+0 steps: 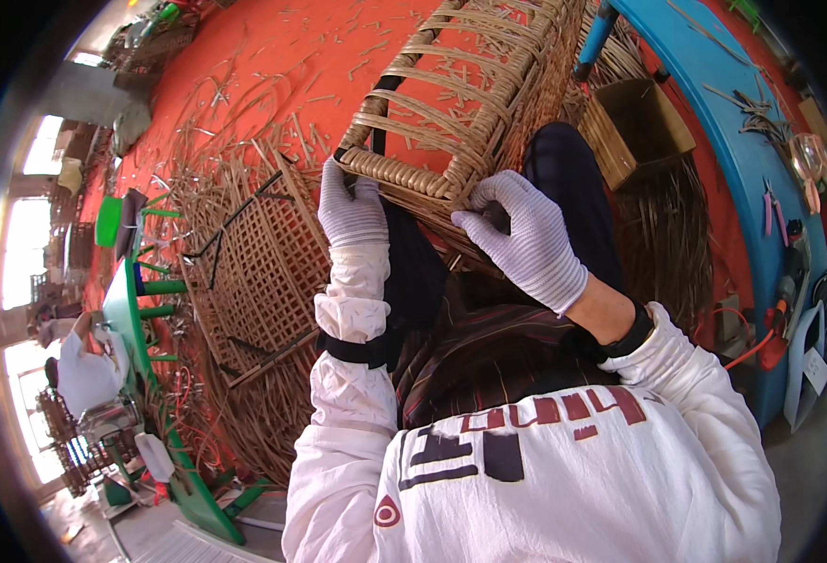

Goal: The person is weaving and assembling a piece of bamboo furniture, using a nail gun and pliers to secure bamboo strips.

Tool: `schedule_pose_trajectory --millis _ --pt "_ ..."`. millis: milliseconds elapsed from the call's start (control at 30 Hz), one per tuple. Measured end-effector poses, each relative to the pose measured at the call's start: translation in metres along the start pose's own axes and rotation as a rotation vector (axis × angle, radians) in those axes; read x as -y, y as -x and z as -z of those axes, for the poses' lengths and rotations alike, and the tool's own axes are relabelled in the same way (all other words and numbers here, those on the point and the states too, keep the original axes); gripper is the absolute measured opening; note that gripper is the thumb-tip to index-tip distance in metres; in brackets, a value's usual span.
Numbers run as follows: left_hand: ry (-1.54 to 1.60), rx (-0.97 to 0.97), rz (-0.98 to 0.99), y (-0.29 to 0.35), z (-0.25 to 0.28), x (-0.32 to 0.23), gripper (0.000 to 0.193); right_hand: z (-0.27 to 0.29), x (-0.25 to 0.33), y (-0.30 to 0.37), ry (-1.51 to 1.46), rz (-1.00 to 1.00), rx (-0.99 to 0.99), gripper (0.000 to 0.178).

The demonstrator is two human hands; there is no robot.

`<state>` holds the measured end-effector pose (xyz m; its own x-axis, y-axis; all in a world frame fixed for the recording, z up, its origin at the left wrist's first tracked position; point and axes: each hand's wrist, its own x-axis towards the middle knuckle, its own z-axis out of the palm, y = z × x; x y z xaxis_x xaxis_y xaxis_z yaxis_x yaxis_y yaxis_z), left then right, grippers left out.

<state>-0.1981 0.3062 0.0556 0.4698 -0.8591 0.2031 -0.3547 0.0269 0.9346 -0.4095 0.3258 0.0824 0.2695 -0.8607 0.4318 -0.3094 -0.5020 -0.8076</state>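
A half-woven wicker frame [423, 178] of tan strands wound over dark bars leans up in front of my lap. My left hand [351, 211], in a pale striped knit glove, grips its near left corner, with the fingertips partly hidden behind the bar. At the near right corner my gloved right hand [526, 236] is bent inward, thumb and forefinger closing on the woven edge. Whether a loose strand lies between those fingers is too small to make out. Flat strands cross the frame's open middle in spaced bands.
On the left, a lattice-woven panel [259, 253] lies over heaped strands on the red floor [273, 56]. A wooden box [634, 131] stands at the right beside a blue table [723, 103] carrying pliers [775, 211]. Another person [90, 371] sits beyond a green bench [165, 450].
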Motion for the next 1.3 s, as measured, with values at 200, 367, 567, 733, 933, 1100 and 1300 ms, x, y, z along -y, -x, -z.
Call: schedule_pose_trajectory --millis 200,367,567,733,933,1100,1300 --pt "0.054 -0.051 -0.107 -0.001 -0.002 0.011 0.017 -0.001 0.0 0.0 -0.001 -0.003 0.008 0.024" --pt "0.031 -0.048 -0.1 -0.003 0.0 0.017 0.015 -0.002 -0.001 0.0 -0.01 0.011 0.0 0.023" --pt "-0.014 0.005 -0.06 -0.001 0.001 0.006 0.031 -0.001 -0.002 0.001 -0.027 0.007 -0.005 0.024" --pt "0.055 -0.051 -0.1 0.0 -0.003 0.009 0.019 -0.002 -0.003 0.001 -0.023 0.012 -0.014 0.024" --pt "0.065 -0.053 -0.093 -0.001 -0.002 0.013 0.019 -0.001 0.001 0.001 -0.026 0.003 -0.011 0.023" --pt "0.057 -0.048 -0.129 -0.002 -0.003 0.016 0.019 0.0 0.002 0.002 -0.024 -0.015 -0.009 0.022" --pt "0.04 -0.047 -0.103 0.001 -0.003 0.01 0.022 0.003 0.005 0.002 -0.032 -0.047 0.011 0.021"
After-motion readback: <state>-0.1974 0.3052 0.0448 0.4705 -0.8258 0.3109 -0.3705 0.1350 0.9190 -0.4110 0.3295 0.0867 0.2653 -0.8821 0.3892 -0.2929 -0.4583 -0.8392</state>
